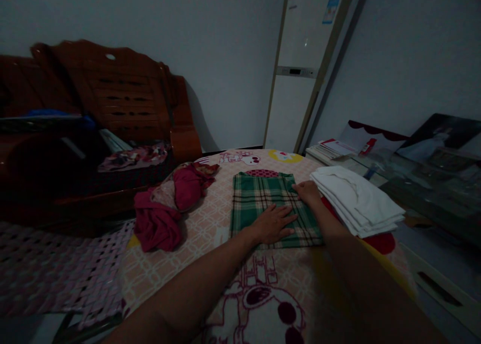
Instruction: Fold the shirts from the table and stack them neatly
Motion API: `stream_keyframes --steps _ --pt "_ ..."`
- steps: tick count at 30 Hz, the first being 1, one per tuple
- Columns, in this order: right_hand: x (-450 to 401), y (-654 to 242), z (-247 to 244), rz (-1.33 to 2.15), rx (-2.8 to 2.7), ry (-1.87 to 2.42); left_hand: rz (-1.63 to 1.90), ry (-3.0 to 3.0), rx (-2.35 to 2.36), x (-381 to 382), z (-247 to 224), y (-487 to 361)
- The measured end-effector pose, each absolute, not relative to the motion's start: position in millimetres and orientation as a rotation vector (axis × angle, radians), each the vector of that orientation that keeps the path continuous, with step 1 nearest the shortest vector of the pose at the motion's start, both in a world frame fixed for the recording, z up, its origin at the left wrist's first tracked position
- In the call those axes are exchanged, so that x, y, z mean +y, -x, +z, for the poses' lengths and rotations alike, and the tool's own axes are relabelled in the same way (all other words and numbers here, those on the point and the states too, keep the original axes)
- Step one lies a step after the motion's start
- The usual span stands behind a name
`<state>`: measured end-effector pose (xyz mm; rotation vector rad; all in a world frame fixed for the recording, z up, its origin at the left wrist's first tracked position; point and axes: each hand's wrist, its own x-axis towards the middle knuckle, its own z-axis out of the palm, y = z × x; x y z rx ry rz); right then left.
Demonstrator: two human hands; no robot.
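A green plaid garment (246,208) with white and dark lines lies flat on the patterned tablecloth (210,233), folded into a rough rectangle. Its top edge dips in the middle. My left hand (272,226) rests palm down on the garment's middle with the fingers spread. At the upper right edge, my right hand (308,192) has its fingers closed on the fabric; the fingertips are partly hidden. Just right of that hand sits a stack of folded white cloth (355,198). A crumpled dark pink garment (161,221) lies on the left part of the table.
A carved wooden chair (124,98) stands at the back left with clothes on its seat. In front of it is a woven pink seat (67,269). A tall white air conditioner (293,98) stands behind the table. Papers and a framed photo (439,133) are on the glass-topped cabinet at right.
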<state>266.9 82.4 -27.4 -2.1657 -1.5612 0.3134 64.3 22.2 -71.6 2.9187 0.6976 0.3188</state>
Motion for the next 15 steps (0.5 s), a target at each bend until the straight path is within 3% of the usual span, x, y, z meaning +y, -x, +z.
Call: stream_keyframes --steps 15 --pt "145 -280 -35 -0.216 -1.683 2.136 0.305 -2.917 0.681 19 -70 -67"
